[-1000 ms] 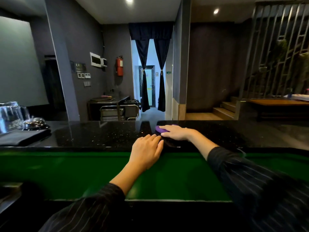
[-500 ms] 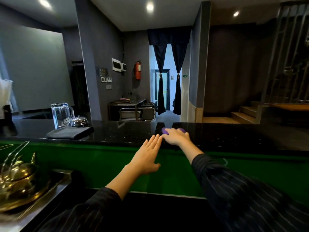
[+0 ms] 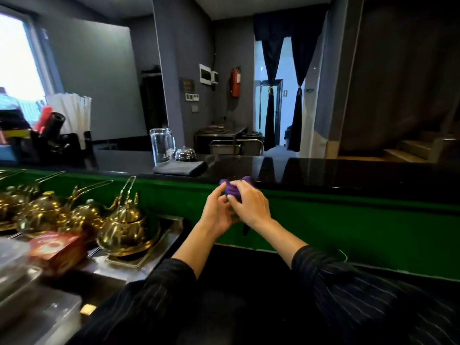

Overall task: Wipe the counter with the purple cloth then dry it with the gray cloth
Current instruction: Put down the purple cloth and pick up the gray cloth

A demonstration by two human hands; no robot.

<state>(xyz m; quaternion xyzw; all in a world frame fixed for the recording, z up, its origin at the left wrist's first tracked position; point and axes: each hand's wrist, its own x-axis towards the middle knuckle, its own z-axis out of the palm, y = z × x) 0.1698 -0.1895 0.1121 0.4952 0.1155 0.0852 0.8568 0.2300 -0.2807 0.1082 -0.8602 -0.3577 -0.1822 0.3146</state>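
The purple cloth (image 3: pixel 232 187) is bunched up between both my hands, just in front of the near edge of the black counter (image 3: pixel 348 173) and off its surface. My right hand (image 3: pixel 250 205) grips the cloth from the right with curled fingers. My left hand (image 3: pixel 217 210) holds it from the left, fingers curled against it. Most of the cloth is hidden by my fingers. The folded gray cloth (image 3: pixel 180 167) lies flat on the counter to the left, apart from both hands.
A glass pitcher (image 3: pixel 161 145) and a silver call bell (image 3: pixel 185 153) stand just behind the gray cloth. Several brass teapots (image 3: pixel 127 225) sit on a tray at lower left, beside a red box (image 3: pixel 58 247). A green panel (image 3: pixel 348 220) runs below the counter.
My right hand has lifted the purple cloth off the counter and pulled it toward me. My left hand left the counter edge and joined it on the cloth. My view swung left.
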